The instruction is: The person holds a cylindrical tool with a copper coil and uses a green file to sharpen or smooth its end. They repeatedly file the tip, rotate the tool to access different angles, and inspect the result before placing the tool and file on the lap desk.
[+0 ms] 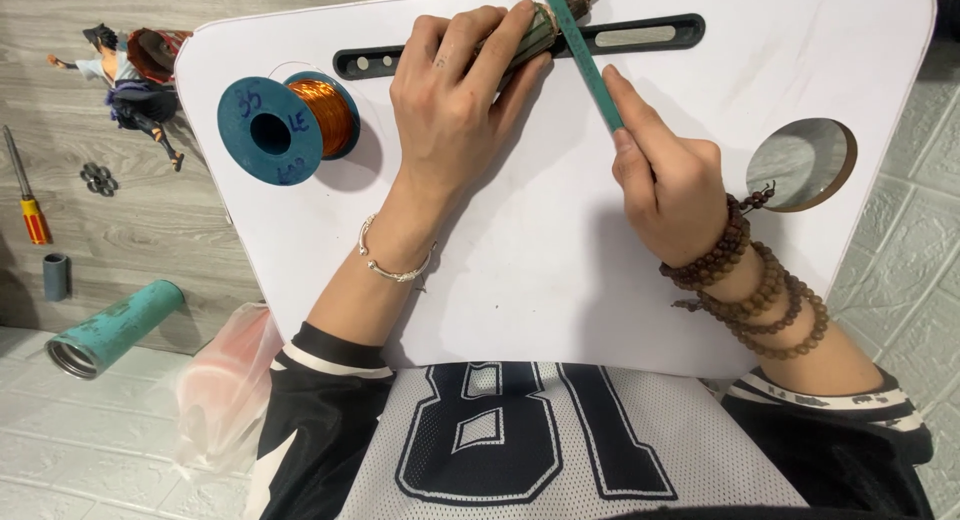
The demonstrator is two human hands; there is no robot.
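My left hand (455, 105) lies over a small motor rotor (548, 25) with copper windings at the far edge of a white lap desk (520, 270), gripping it against the board. My right hand (665, 185) holds a long thin green strip (580, 50) that slants up to the rotor and crosses its far end. A blue spool of copper wire (290, 128) lies on its side left of my left hand. A silver bracelet circles my left wrist and brown bead strings wrap my right wrist.
The desk has a black slot (650, 33) along its far edge and a round hole (802, 163) at right. On the floor at left lie a figurine (135, 80), a screwdriver (25, 190), a teal tube (110, 330), small nuts (98, 178) and a plastic bag (225, 390).
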